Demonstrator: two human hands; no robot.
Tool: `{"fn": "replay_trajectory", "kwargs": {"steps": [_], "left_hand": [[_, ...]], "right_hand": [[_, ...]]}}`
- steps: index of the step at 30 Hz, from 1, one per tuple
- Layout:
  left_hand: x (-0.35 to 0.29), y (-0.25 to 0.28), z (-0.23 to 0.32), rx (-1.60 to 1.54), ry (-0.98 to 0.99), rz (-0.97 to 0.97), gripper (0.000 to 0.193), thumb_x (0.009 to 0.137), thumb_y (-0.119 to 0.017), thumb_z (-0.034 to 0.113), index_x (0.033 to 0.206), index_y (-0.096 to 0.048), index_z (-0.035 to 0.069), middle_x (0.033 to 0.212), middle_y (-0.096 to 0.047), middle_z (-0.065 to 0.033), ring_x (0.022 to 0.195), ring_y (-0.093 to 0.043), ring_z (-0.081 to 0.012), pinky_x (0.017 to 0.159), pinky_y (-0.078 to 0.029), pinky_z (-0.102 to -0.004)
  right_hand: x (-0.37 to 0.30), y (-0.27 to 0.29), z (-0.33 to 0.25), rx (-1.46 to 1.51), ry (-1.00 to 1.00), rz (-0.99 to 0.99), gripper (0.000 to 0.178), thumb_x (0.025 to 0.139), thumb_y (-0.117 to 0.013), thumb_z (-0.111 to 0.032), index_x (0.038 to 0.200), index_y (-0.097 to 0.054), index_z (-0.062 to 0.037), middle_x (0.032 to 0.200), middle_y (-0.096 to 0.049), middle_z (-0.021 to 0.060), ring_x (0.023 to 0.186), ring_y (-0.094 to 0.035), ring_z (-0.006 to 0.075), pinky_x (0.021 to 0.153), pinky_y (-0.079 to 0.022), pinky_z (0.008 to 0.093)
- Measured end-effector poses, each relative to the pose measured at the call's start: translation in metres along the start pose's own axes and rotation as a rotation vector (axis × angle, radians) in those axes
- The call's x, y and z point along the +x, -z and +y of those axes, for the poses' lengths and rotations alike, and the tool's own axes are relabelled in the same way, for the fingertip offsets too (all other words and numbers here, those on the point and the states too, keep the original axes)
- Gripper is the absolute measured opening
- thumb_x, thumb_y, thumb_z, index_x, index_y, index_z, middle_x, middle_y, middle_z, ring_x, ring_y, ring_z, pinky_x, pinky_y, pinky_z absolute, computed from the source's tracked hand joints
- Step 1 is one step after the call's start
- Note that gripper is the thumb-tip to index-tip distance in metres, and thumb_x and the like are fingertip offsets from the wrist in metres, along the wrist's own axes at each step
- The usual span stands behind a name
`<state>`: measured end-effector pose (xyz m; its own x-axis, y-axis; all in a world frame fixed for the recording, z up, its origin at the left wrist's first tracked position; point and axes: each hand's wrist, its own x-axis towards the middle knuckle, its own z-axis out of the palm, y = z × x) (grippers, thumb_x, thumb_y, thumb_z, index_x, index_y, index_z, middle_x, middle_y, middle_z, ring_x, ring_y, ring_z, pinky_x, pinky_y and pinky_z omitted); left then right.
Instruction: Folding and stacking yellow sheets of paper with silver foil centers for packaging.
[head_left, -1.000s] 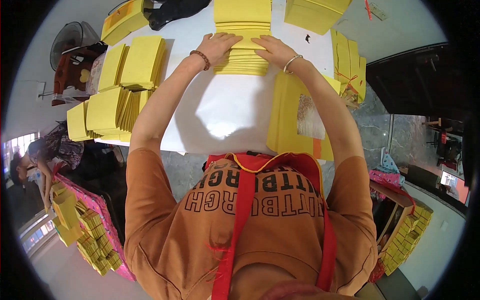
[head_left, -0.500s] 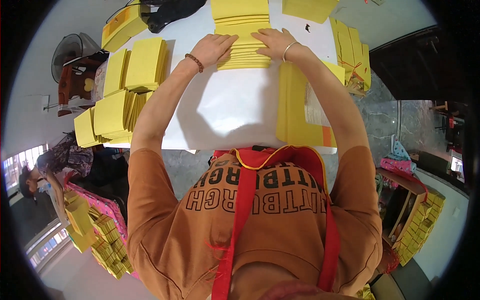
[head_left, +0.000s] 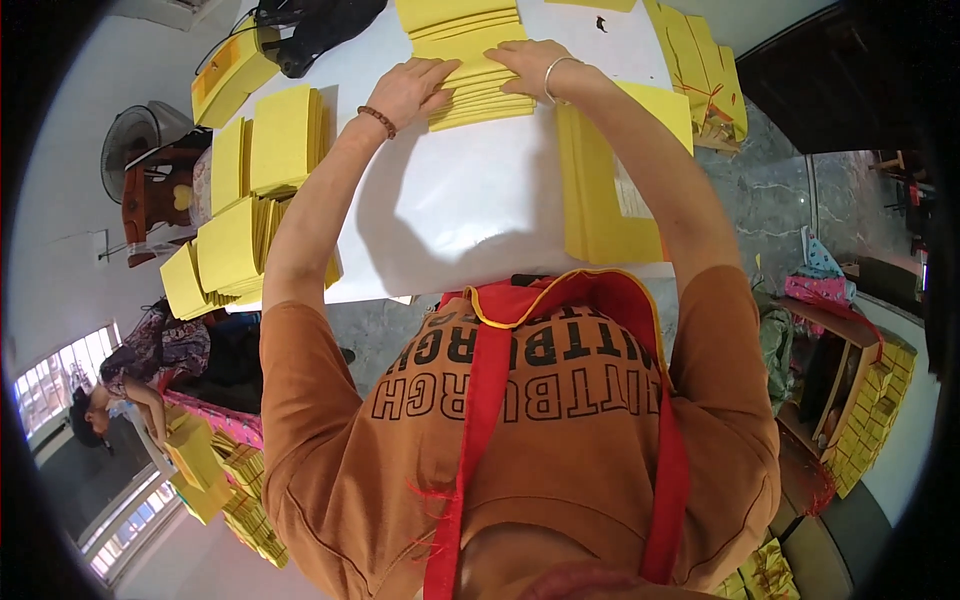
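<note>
A layered row of folded yellow paper sheets [head_left: 483,112] lies on the white-covered table in front of me, its edges overlapping like steps. My left hand [head_left: 415,92] rests on its left side, fingers stretched inward over the paper. From the right, my right hand [head_left: 530,72] lies on the same sheets, its fingers extended flat. Both hands touch the paper without wrapping round it, and a short gap separates their fingertips. Beyond them, another pile of yellow paper [head_left: 460,15] continues to the top edge of the view.
Stacks of yellow paper packets [head_left: 285,140] stand at the table's left. Large yellow sheets [head_left: 590,200] lie under my right forearm. Tied yellow bundles [head_left: 700,75] sit at the far right, a black cloth [head_left: 320,30] at the far left. Another person [head_left: 150,370] bends over yellow paper at left.
The view has tilted slightly, shifting the table up and left in the picture. Both hands stay on the layered yellow sheets, with hardly any movement against them.
</note>
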<state>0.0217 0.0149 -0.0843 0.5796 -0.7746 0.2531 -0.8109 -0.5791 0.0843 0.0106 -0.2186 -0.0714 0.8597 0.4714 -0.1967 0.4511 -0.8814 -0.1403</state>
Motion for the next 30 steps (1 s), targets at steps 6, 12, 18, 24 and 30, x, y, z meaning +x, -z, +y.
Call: {"fn": "replay_trajectory", "kwargs": {"steps": [6,12,18,24,30], "left_hand": [[-0.001,0.000,0.006,0.148,-0.065,-0.002,0.051,0.076,-0.061,0.026,0.122,-0.046,0.012,0.106,-0.056,-0.0056,0.097,-0.052,-0.0215,0.080,-0.041,-0.0347],[0.001,-0.003,0.003,0.139,-0.057,-0.041,0.054,0.073,-0.062,0.028,0.121,-0.046,0.011,0.099,-0.059,-0.0077,0.090,-0.056,-0.0239,0.075,-0.046,-0.0353],[0.004,-0.003,0.000,0.140,-0.037,-0.024,0.046,0.073,-0.059,0.024,0.116,-0.050,0.010,0.088,-0.061,-0.0073,0.082,-0.058,-0.0238,0.072,-0.047,-0.0345],[0.002,0.001,0.009,0.170,-0.056,0.012,0.062,0.071,-0.065,0.029,0.126,-0.042,0.015,0.097,-0.057,-0.0039,0.090,-0.054,-0.0209,0.075,-0.043,-0.0338],[-0.001,-0.006,0.011,0.266,-0.005,-0.077,0.072,0.071,-0.066,0.034,0.132,-0.034,0.016,0.111,-0.051,-0.0058,0.098,-0.050,-0.0233,0.079,-0.041,-0.0365]], "right_hand": [[-0.003,0.003,-0.004,-0.006,-0.013,-0.024,0.056,0.081,-0.054,-0.032,0.131,-0.037,-0.0151,0.125,-0.045,0.0061,0.114,-0.046,0.0228,0.092,-0.040,0.0371],[-0.006,0.009,-0.010,-0.009,-0.038,-0.072,0.056,0.082,-0.054,-0.031,0.132,-0.036,-0.0142,0.131,-0.041,0.0069,0.116,-0.044,0.0235,0.094,-0.038,0.0364],[0.000,0.007,-0.011,-0.050,-0.018,-0.065,0.050,0.084,-0.052,-0.029,0.129,-0.037,-0.0141,0.118,-0.051,0.0068,0.108,-0.050,0.0233,0.089,-0.039,0.0386],[0.003,0.002,-0.007,-0.098,0.036,-0.024,0.041,0.086,-0.050,-0.029,0.123,-0.038,-0.0146,0.106,-0.056,0.0097,0.098,-0.056,0.0255,0.080,-0.044,0.0393],[0.006,-0.003,-0.006,-0.102,0.056,0.012,0.039,0.085,-0.051,-0.031,0.120,-0.040,-0.0157,0.103,-0.057,0.0114,0.095,-0.058,0.0270,0.079,-0.046,0.0394]]}}
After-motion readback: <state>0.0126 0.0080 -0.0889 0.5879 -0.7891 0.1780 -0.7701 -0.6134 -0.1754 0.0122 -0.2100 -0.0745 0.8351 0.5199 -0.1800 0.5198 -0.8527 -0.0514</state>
